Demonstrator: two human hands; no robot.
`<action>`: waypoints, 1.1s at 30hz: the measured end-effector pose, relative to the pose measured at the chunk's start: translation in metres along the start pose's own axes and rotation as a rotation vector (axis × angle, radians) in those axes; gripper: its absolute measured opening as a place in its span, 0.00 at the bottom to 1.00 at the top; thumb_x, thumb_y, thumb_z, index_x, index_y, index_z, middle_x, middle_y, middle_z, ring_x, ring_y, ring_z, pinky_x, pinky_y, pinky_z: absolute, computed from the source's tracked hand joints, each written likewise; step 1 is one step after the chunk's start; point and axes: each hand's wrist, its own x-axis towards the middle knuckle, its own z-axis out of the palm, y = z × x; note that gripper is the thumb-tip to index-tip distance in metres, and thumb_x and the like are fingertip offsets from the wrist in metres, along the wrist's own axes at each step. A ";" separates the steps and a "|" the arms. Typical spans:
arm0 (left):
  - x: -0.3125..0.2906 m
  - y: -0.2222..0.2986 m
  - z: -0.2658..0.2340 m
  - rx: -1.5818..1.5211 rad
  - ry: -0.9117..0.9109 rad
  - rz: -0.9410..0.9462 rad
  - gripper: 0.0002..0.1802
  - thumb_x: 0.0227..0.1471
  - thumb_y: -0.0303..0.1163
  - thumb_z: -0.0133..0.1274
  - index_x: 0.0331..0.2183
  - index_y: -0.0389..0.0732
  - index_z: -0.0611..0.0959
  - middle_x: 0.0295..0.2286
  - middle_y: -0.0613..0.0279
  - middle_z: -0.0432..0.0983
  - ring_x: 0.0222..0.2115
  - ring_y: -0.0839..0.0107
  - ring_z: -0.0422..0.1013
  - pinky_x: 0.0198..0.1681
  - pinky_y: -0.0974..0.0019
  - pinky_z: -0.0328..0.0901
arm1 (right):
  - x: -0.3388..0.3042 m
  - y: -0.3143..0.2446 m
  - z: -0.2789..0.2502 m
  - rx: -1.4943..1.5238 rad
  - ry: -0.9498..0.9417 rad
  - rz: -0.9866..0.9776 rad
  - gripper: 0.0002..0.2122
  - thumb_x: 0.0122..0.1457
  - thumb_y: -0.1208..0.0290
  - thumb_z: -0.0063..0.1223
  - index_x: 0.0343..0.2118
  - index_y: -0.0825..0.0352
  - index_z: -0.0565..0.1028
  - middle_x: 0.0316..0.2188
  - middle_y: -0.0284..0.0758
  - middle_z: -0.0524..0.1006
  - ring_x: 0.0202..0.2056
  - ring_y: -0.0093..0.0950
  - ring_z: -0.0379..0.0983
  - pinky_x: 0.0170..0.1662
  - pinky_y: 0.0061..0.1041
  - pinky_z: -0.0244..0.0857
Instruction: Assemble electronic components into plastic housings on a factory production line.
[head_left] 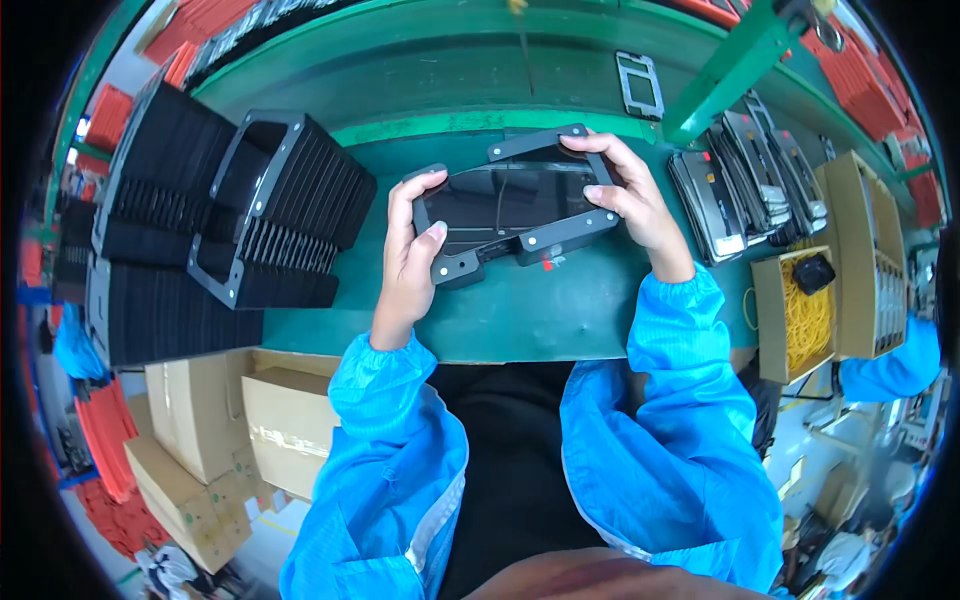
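A black two-part clamping frame (568, 232) is held above the green work surface, around a flat dark glossy panel (505, 205). My left hand (405, 262) grips the frame's left end, thumb on the near side and fingers at the far corner. At the right end my right hand (640, 195) is closed on it, with thumb and forefinger bent over the edge. The frame's left and right pieces look slightly offset along both long sides. A small red and clear tab (552, 264) sticks out below its near edge.
Stacks of black frames (290, 215) stand at the left. Several dark flat devices (708, 205) lie in piles at the right, near a green post (730, 75). A carton of yellow cords (806, 315) sits beyond. Cardboard boxes (290, 420) are below left; a thin metal frame (638, 85) lies far back.
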 end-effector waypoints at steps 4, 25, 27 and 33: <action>0.000 -0.001 -0.003 0.066 -0.007 0.046 0.28 0.52 0.28 0.44 0.56 0.37 0.71 0.54 0.50 0.65 0.58 0.58 0.62 0.64 0.62 0.53 | 0.008 -0.012 -0.015 -0.149 -0.097 0.084 0.22 0.61 0.70 0.52 0.58 0.67 0.73 0.52 0.35 0.78 0.46 0.27 0.76 0.53 0.26 0.67; -0.002 -0.014 -0.005 0.011 -0.008 0.163 0.16 0.57 0.28 0.49 0.45 0.41 0.85 0.58 0.49 0.59 0.60 0.53 0.58 0.62 0.55 0.57 | -0.016 -0.080 0.084 0.179 -0.056 0.084 0.26 0.72 0.50 0.37 0.27 0.71 0.71 0.33 0.41 0.73 0.31 0.30 0.75 0.43 0.31 0.73; -0.002 -0.017 -0.007 0.021 -0.019 0.157 0.17 0.54 0.31 0.55 0.46 0.43 0.85 0.58 0.49 0.59 0.61 0.52 0.58 0.62 0.54 0.57 | -0.035 -0.073 0.096 0.043 -0.037 -0.048 0.26 0.72 0.50 0.36 0.28 0.72 0.71 0.37 0.44 0.72 0.35 0.33 0.76 0.48 0.37 0.72; -0.001 -0.004 -0.028 0.081 -0.151 0.265 0.27 0.44 0.39 0.67 0.49 0.46 0.84 0.57 0.48 0.60 0.60 0.51 0.60 0.61 0.52 0.59 | -0.068 -0.040 0.139 -0.134 0.002 -0.175 0.26 0.71 0.50 0.36 0.29 0.73 0.72 0.40 0.46 0.71 0.40 0.38 0.77 0.50 0.39 0.71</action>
